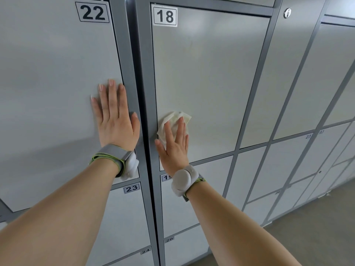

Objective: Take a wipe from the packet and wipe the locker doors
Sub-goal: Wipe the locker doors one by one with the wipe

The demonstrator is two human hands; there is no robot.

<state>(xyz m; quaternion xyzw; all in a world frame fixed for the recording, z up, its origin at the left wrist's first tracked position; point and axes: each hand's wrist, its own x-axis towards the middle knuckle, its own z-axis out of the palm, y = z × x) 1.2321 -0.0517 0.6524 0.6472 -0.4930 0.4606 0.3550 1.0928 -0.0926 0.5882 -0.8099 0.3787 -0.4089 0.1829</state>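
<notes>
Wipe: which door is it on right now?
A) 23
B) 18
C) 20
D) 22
B: the right hand presses the wipe flat against door 18, low down near its left edge, while the left hand rests bare on door 22.

The light is bright, even and diffuse. A pale vertical sheen lies on the upper half of door 18 (211, 73), and a soft diagonal shadow crosses the lower part of door 22 (48, 73). Wide-angle distortion bows the dark frame posts (134, 73) toward the picture's edges. The far lockers (311, 164) at the right look soft, their small numbers blurred.
</notes>
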